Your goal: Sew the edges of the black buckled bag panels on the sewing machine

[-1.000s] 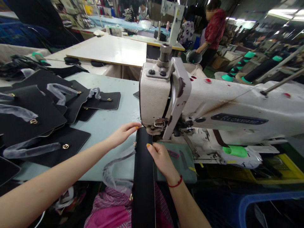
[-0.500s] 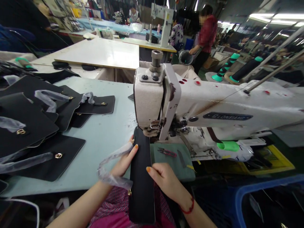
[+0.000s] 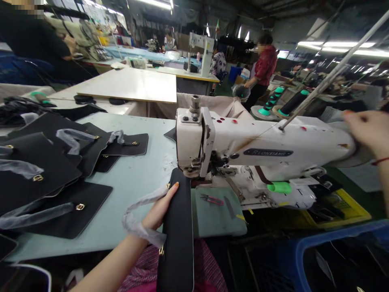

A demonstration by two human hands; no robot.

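My left hand (image 3: 159, 207) grips the left edge of a long black leather panel (image 3: 179, 227), thumb on top and fingers hidden beneath. The panel's far end lies under the head of a white sewing machine (image 3: 191, 140). A plastic-wrapped handle (image 3: 130, 219) with gold rings loops out from the panel, over my left wrist. At the machine's far right, my right hand (image 3: 369, 132) has its fingers curled over the handwheel (image 3: 361, 152); part of its grip is out of sight. Thread snips (image 3: 212, 199) with pink handles rest on the green pad (image 3: 219, 223) beside the panel.
Black leather pieces (image 3: 73, 207) with wrapped handles are piled at the left of the pale table (image 3: 136, 174). Thread cones (image 3: 293, 102) stand behind the machine. A blue crate (image 3: 304, 251) sits at the lower right. A person in red (image 3: 267, 63) stands in the background.
My right hand has left the panel and moved up and right to the handwheel. My left hand stays on the panel. The camera view has tilted up and shifted slightly.
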